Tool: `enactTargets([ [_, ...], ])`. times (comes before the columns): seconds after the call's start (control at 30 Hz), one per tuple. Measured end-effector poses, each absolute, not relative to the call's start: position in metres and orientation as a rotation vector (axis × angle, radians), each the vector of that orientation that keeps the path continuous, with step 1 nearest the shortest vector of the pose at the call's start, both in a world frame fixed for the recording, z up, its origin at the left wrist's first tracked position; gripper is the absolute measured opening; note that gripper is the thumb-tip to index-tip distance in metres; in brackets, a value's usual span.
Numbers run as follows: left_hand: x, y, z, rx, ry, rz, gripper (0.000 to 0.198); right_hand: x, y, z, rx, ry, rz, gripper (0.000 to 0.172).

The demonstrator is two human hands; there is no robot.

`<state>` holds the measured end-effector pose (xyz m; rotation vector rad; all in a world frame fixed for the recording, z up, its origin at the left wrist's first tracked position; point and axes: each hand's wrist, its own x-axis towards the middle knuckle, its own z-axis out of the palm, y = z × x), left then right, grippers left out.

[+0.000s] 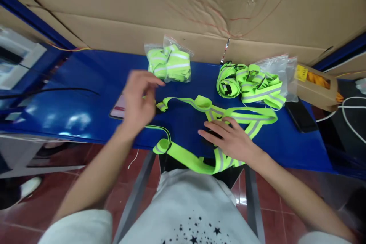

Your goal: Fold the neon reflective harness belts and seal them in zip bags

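Note:
A neon-green reflective strap harness (188, 158) with grey stripes lies loosely spread on the blue table, its lower part hanging over the front edge. My right hand (231, 139) rests on its middle, fingers stretched out and slightly apart, over a dark piece that it partly covers. My left hand (140, 101), smeared by motion, is over the harness's left end, with index finger and thumb apart. That hand partly hides a phone (117, 107) with a lit screen. Behind the harness stand clear bags of folded green straps (177, 65). Further right are rolled green straps (228, 80).
A clear plastic bag (290, 74) lies by the rolled straps. A dark phone (301, 116) and a cardboard box (317, 89) with orange contents sit at the right. Cardboard (128, 26) walls the back. A black cable (57, 90) reaches in from the left.

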<state>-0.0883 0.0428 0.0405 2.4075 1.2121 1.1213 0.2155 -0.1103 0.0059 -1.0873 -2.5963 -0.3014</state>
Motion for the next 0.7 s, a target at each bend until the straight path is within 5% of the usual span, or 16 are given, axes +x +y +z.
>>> enactTargets([
  [0.43,-0.124,0.02,0.017,2.729,1.283,0.185,0.05,0.218,-0.078,-0.03,-1.189,-2.51,0.198,0.058],
  [0.57,-0.124,0.028,0.01,2.594,1.238,0.263,0.041,0.217,-0.077,-0.029,-1.197,-2.498,0.218,0.058],
  [0.7,-0.119,0.048,0.014,2.174,1.37,0.707,0.028,0.219,-0.077,-0.027,-1.218,-2.489,0.245,0.057],
])
